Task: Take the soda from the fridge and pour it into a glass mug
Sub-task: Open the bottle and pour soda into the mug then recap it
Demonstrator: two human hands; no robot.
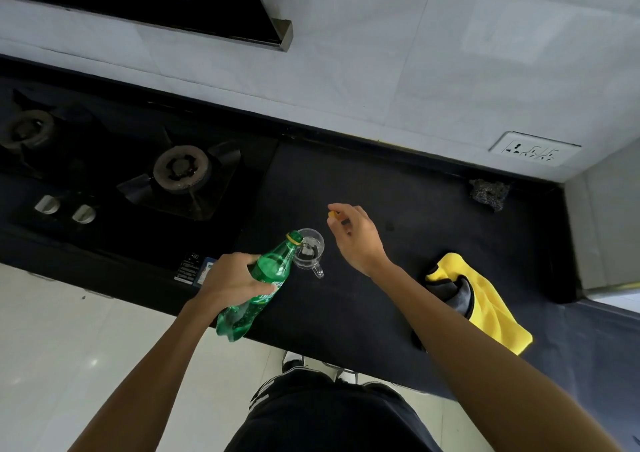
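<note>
Green plastic soda bottle (268, 273), gripped by left hand (230, 278), tilts over clear glass mug (311, 249) mid-frame; right hand (358, 240) pinches yellow cap (333, 214)

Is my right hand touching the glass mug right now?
Apart. The head view shows dark counter between the right hand, which pinches a yellow cap, and the glass mug. The left hand grips the bottle.
</note>
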